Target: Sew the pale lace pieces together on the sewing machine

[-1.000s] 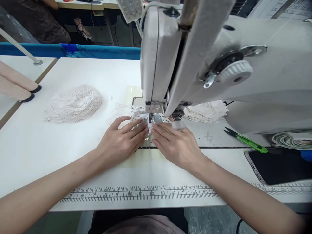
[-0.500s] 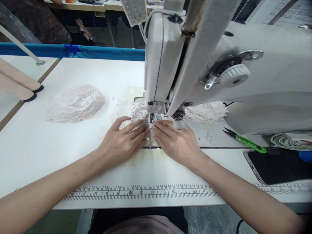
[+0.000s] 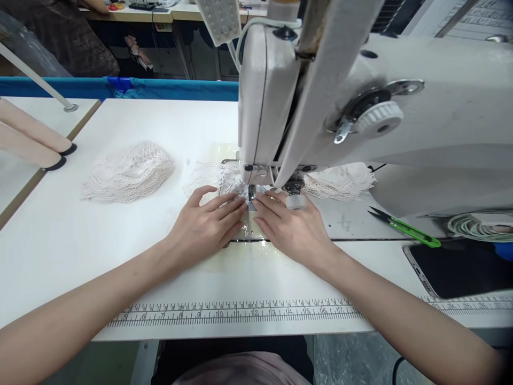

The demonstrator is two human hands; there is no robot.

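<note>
My left hand (image 3: 208,222) lies flat on a piece of white lace (image 3: 230,182) just left of the presser foot (image 3: 251,193), fingers stretched out and thumb apart. On the other side of the foot my right hand (image 3: 294,227) rests with its fingers extended, their tips close to the needle area. The lace passes under the head of a white sewing machine (image 3: 268,101). Part of it is hidden by my fingers and the machine. More white lace (image 3: 339,182) lies bunched to the right, behind the right hand.
A pile of lace (image 3: 130,174) sits on the white table at left. Green-handled thread snips (image 3: 412,231), a phone (image 3: 460,270) and coiled cable (image 3: 476,224) lie at right. A ruler strip (image 3: 236,314) runs along the front edge. Another person (image 3: 72,37) is beyond the blue cloth border (image 3: 180,89).
The camera view has shifted slightly. Both hands have edged a little forward beside the presser foot, and less lace shows in front of it. The hands keep their flat pose.
</note>
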